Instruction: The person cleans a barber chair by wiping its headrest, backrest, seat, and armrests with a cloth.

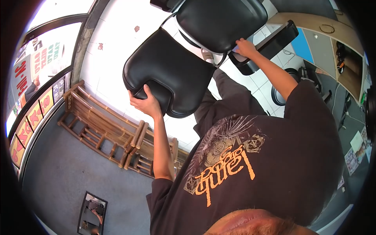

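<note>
A black padded chair part with a curved notch (168,62) sits left of a larger black cushion (219,23). My left hand (147,102) is closed round the notched part's lower left edge, thumb on top and fingers at the outer side. My right hand (246,49) touches the lower right edge of the larger cushion, beside a glossy black armrest (270,45); its fingers are bent over the edge and partly hidden. Thin black bars join the two padded parts.
A bamboo bench (102,121) stands at the left, by a glass front with signs (35,129). A mirror (92,213) is at lower left. Shelving (346,66) lines the right side, with a round black-rimmed object (279,89) nearby. White floor tiles (113,58) lie beneath the chair.
</note>
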`<act>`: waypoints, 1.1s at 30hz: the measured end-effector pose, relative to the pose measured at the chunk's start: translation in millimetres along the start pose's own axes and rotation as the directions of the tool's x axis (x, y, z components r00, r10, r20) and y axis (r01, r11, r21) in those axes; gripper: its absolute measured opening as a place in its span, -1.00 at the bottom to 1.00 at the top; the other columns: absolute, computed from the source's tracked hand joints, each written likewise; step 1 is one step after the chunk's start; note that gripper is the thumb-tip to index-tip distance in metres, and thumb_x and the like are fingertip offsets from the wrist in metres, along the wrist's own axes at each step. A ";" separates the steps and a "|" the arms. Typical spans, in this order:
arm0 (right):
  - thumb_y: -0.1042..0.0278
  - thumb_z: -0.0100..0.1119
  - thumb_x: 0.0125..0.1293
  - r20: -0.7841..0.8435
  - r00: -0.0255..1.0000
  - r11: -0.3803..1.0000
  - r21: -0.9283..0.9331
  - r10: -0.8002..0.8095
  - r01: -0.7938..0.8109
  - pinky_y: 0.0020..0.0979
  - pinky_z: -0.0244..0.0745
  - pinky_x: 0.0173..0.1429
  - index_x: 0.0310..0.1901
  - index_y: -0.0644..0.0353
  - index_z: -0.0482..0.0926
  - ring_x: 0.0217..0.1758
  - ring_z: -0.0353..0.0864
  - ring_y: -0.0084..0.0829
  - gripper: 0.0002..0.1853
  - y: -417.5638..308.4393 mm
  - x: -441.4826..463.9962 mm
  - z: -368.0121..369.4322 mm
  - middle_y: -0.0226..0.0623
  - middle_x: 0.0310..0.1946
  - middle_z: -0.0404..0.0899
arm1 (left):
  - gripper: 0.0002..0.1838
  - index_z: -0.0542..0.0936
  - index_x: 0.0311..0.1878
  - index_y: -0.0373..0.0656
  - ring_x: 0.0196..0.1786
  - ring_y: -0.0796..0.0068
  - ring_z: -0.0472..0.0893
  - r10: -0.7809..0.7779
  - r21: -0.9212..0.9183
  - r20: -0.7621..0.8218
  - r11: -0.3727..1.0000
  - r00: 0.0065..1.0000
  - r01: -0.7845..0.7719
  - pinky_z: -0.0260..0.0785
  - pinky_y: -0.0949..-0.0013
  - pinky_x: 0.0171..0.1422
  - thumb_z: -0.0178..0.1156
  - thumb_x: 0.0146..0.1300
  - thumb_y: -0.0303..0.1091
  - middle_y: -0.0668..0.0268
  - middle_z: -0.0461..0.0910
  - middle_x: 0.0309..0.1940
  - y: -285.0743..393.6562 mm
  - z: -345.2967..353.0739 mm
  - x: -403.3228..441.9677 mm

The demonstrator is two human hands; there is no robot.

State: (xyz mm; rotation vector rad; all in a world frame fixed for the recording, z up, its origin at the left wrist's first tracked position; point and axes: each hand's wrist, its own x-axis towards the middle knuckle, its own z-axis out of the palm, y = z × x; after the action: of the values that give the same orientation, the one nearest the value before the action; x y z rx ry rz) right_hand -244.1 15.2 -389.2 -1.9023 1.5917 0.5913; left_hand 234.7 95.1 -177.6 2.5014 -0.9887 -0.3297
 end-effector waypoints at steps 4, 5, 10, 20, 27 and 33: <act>0.04 0.28 0.38 0.221 0.967 0.985 -0.136 0.130 -0.102 -0.01 0.57 0.33 0.16 0.08 0.76 0.31 0.70 -0.08 -0.57 -7.6 7.4 -6.2 -0.11 0.21 0.74 | -0.07 0.31 0.57 -0.28 0.45 -0.13 0.40 -0.011 0.010 0.022 1.000 1.000 0.011 0.25 -0.13 0.54 0.38 0.39 0.18 -0.08 0.37 0.38 -4.0 -0.1 0.4; 0.05 0.24 0.39 0.270 0.954 0.983 -0.163 0.128 -0.086 0.00 0.50 0.40 0.17 0.07 0.76 0.38 0.66 -0.07 -0.57 -12.1 13.1 -2.1 -0.11 0.25 0.72 | -0.08 0.31 0.57 -0.28 0.45 -0.13 0.40 -0.011 0.012 0.022 1.000 1.000 0.011 0.25 -0.13 0.54 0.38 0.39 0.18 -0.08 0.37 0.38 -3.7 0.2 0.5; 0.03 0.10 0.44 0.394 0.887 0.947 -0.293 0.242 -0.129 0.11 0.02 0.67 0.34 0.01 0.69 0.64 0.34 0.00 -0.47 -37.5 34.2 38.9 -0.09 0.46 0.56 | -0.08 0.32 0.57 -0.28 0.46 -0.12 0.40 -0.010 0.002 0.022 1.000 1.000 0.010 0.26 -0.13 0.54 0.38 0.39 0.17 -0.07 0.37 0.39 -2.8 0.4 0.4; 0.09 -0.02 0.53 0.428 0.888 0.961 -0.273 0.171 -0.054 0.17 0.01 0.70 0.42 0.13 0.61 0.62 0.35 0.12 -0.45 -51.1 37.3 43.8 0.01 0.51 0.48 | -0.08 0.31 0.58 -0.26 0.48 -0.12 0.39 -0.017 0.018 0.001 1.000 1.000 0.017 0.27 -0.13 0.55 0.38 0.39 0.17 -0.06 0.37 0.40 -0.1 3.3 1.7; 0.03 0.04 0.56 0.506 0.857 0.995 0.023 -0.099 0.102 0.01 0.38 0.54 0.30 0.18 0.64 0.51 0.53 0.02 -0.51 -18.9 28.6 17.0 0.02 0.41 0.58 | -0.08 0.31 0.58 -0.26 0.49 -0.12 0.38 0.004 0.001 -0.006 1.000 1.000 -0.004 0.25 -0.13 0.57 0.38 0.39 0.18 -0.06 0.37 0.40 -5.2 2.9 1.9; -0.04 0.05 0.62 0.541 0.792 0.942 0.309 -0.285 0.128 -0.02 0.39 0.52 0.45 0.25 0.51 0.50 0.49 0.09 -0.40 -13.8 -15.6 -45.0 0.09 0.41 0.55 | -0.05 0.31 0.57 -0.27 0.51 -0.13 0.37 -0.014 -0.011 0.012 1.000 1.000 0.014 0.22 -0.11 0.59 0.39 0.37 0.21 -0.09 0.34 0.44 -4.8 1.7 2.6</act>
State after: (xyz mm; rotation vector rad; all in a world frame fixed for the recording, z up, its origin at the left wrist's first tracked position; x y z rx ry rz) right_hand -234.9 -2.5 -343.8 -1.4772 0.9892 0.7396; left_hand 238.8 95.9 -181.5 2.5001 -0.9712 -0.3536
